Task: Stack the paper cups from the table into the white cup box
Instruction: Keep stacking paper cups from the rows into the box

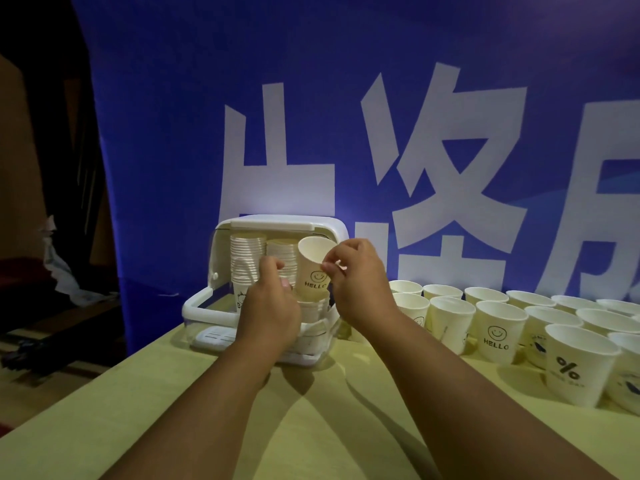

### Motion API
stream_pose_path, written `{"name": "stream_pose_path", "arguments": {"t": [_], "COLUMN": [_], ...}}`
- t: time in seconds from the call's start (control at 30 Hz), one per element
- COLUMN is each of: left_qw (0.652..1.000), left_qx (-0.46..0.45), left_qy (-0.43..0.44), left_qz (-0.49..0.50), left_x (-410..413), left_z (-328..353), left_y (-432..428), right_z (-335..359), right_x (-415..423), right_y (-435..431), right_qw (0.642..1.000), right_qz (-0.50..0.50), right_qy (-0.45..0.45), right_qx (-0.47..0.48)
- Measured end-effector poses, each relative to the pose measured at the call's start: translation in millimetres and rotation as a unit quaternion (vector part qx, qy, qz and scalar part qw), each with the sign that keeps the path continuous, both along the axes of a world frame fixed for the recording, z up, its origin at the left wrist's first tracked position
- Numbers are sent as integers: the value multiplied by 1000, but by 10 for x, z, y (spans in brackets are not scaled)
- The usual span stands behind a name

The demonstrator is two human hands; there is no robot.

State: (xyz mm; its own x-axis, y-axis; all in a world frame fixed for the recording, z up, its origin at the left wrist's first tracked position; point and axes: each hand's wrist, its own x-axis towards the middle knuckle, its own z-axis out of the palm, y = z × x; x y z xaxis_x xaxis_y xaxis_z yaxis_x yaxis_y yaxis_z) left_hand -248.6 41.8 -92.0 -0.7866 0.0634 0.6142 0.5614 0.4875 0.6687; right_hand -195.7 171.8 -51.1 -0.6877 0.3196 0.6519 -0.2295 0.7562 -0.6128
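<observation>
**Nesting step: one cup going into the box, many still on the table**

- Right hand (360,282) pinches the HELLO cup (313,268) between thumb and fingertips, high on its wall near the rim. The cup is tilted, mouth up and toward the left. Its base sits just over, or barely inside, the short stack (313,310) at the front right of the white cup box (287,223).
- Left hand (273,306) is at the box opening with its fingers curled. It looks to be steadying that short stack, but the hand hides the contact, so I can't tell whether it holds anything.
- The box stands open toward the camera, with its front flap (194,308) dropped onto the table (311,427). Two tall nested stacks (247,258) at the back reach nearly to the box top.
- The loose cups (495,327) stand upright in rows to the right of the box, a dozen or more.

My read is that this is mid-task, at the seating stage of one cycle. The next move calls for squaring the cup upright over the short stack and pressing it straight down until it nests. After that the pinch lets go and the right hand reaches for the nearest loose cup. The main risk is that pushing it in tilted would jam the rim or tip the short stack.
</observation>
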Motion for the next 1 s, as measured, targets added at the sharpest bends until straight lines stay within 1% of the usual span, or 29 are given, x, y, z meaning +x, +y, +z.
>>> {"name": "stream_pose_path", "arguments": {"t": [0.07,0.17,0.27,0.33,0.43,0.7,0.83,0.9,1.0], "left_qw": [1000,999,997,997,996,994,987,984,983], "left_qx": [10,-13,-30,-34,-66,-81,-88,-92,-122], "left_qy": [14,41,69,67,36,39,107,137,137], "left_qz": [-8,-20,9,33,52,63,77,62,16], "left_x": [4,15,-20,-49,-73,19,108,203,367], "left_z": [-1,-1,-18,-30,-44,-4,19,33,17], "left_y": [0,6,18,16,0,2,39,98,234], "right_z": [-12,-47,-108,-170,-261,-341,-333,-300,-270], "right_x": [8,1,3,15,14,-14,58,152,370], "right_y": [-23,-54,-80,-78,-66,-17,71,176,371], "right_qw": [999,997,996,995,993,995,996,996,992], "right_qz": [4,4,11,8,-5,-7,-37,-60,-103], "right_qy": [-34,-70,-89,-95,-110,-90,-66,-58,-66], "right_qx": [11,34,25,18,30,35,42,37,27]}}
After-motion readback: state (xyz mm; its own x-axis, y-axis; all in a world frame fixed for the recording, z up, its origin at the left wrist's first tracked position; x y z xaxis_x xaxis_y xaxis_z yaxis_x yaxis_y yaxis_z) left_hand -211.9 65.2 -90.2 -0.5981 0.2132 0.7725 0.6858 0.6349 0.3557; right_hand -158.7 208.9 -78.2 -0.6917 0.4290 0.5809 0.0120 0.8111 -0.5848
